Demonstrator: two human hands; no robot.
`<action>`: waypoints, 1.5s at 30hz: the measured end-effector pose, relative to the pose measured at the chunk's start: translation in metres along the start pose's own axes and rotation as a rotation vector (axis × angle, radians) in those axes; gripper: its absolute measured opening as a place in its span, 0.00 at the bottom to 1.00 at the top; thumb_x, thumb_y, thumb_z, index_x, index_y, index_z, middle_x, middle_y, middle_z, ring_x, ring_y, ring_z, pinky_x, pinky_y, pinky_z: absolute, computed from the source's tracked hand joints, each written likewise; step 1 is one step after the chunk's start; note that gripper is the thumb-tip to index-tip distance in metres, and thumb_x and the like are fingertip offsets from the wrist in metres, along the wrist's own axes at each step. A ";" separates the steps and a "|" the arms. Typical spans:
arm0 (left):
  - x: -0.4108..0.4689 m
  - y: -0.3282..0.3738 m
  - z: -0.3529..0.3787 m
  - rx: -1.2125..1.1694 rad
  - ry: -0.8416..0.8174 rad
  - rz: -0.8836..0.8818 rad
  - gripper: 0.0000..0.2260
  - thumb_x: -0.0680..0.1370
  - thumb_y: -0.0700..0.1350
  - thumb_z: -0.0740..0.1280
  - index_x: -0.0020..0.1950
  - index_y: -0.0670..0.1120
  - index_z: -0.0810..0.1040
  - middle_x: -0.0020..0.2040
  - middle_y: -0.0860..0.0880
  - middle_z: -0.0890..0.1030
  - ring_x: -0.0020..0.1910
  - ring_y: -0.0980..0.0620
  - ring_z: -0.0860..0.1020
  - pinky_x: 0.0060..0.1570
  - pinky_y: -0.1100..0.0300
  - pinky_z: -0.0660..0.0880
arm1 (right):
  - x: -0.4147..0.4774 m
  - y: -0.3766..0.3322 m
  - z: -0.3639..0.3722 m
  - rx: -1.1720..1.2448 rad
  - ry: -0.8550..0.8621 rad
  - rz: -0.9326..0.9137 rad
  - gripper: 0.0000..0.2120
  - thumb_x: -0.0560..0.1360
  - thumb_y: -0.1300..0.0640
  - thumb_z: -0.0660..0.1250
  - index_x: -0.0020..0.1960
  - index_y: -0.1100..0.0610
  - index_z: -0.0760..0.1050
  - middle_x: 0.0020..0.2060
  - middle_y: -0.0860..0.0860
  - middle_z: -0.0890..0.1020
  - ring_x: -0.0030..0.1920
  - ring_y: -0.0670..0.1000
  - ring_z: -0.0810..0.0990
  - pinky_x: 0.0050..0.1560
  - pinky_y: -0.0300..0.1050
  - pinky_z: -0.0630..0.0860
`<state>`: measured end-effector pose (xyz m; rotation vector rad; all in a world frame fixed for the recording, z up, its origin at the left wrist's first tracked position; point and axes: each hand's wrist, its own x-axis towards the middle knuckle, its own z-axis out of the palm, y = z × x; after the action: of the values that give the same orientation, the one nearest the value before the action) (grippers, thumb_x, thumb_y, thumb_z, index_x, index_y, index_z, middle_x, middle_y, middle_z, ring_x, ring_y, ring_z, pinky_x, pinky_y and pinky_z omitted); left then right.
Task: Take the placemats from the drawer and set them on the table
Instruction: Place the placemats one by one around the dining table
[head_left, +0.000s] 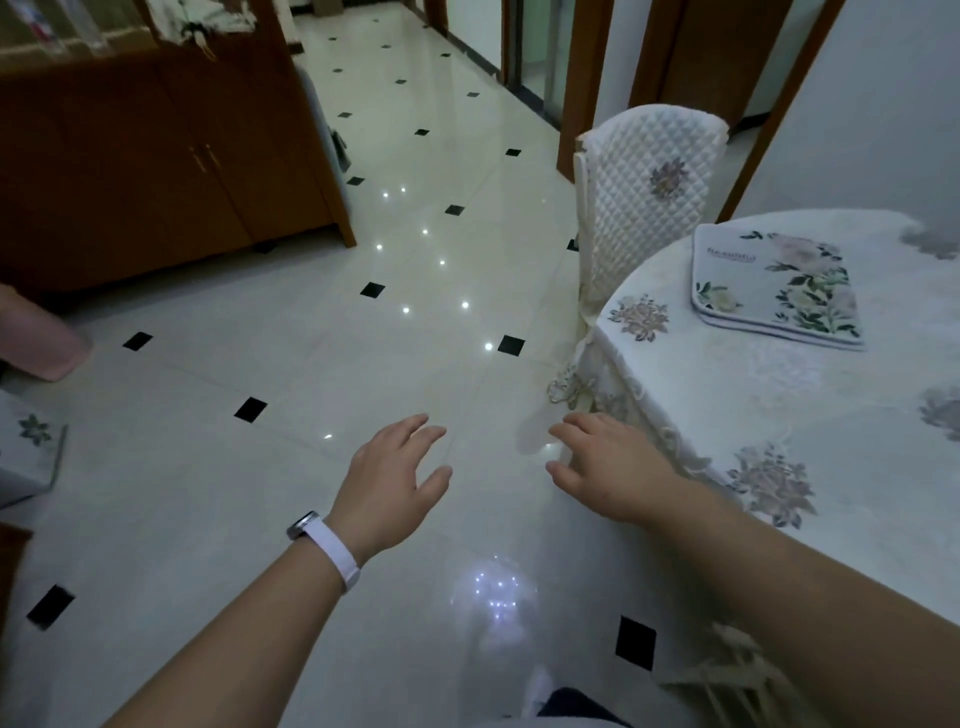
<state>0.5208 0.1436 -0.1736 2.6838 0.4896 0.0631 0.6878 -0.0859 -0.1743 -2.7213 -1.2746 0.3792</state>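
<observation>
Fingers spread and loose on my left hand, holding nothing, palm down over the floor. White band on that wrist. My right hand is just beside it, also loose and empty, palm down, fingers pointing left. It hangs right at the edge of the surface; I cannot tell whether it touches the lace hem. Moving outward: floral placemats lie flat in a stack on the surface, on its far part, well apart from both hands. A quilted chair stands against the surface's far edge, near the stack. Across the floor to the left I see a wooden cabinet, doors closed.
</observation>
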 end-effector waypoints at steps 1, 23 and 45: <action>0.015 0.009 0.001 0.007 0.004 0.009 0.28 0.74 0.62 0.55 0.70 0.52 0.72 0.74 0.52 0.68 0.73 0.52 0.64 0.68 0.53 0.60 | 0.006 0.016 -0.004 0.005 -0.003 0.012 0.26 0.78 0.38 0.56 0.72 0.49 0.67 0.69 0.48 0.71 0.69 0.52 0.69 0.66 0.49 0.68; 0.277 0.022 0.023 0.052 -0.154 0.333 0.31 0.73 0.64 0.52 0.70 0.51 0.73 0.73 0.50 0.71 0.71 0.48 0.68 0.67 0.47 0.65 | 0.125 0.127 -0.052 0.049 0.083 0.342 0.25 0.78 0.41 0.58 0.70 0.51 0.71 0.67 0.50 0.74 0.66 0.54 0.71 0.64 0.51 0.70; 0.497 0.043 0.020 -0.012 -0.314 0.738 0.30 0.73 0.62 0.53 0.69 0.50 0.74 0.70 0.47 0.73 0.69 0.46 0.70 0.65 0.48 0.68 | 0.192 0.147 -0.078 0.046 0.090 0.827 0.26 0.79 0.40 0.57 0.73 0.51 0.67 0.69 0.50 0.72 0.67 0.53 0.71 0.62 0.50 0.72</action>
<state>1.0030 0.2712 -0.1890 2.6412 -0.5979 -0.1435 0.9361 -0.0322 -0.1640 -3.0443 -0.0573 0.3277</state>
